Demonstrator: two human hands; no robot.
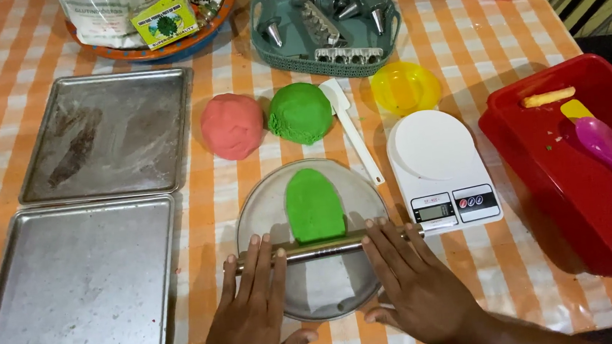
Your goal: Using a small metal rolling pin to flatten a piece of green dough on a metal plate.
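Observation:
A flattened tongue of green dough point(314, 206) lies on a round metal plate point(260, 212). Across the plate's near half rests a thin metal rolling pin point(318, 248), at the dough's near end. My left hand point(252, 305) lies flat with its fingers on the pin's left part. My right hand point(414, 283) lies flat with its fingers on the pin's right part. Behind the plate sit a pink dough ball point(232, 125) and a green dough ball point(300, 113).
Two metal baking trays point(106, 136) point(77, 292) lie at left. A white spatula point(351, 126), a yellow bowl point(406, 87) and a white kitchen scale point(440, 166) are at right. A red tub point(571, 168) holds utensils. A teal basket point(324, 23) holds piping nozzles.

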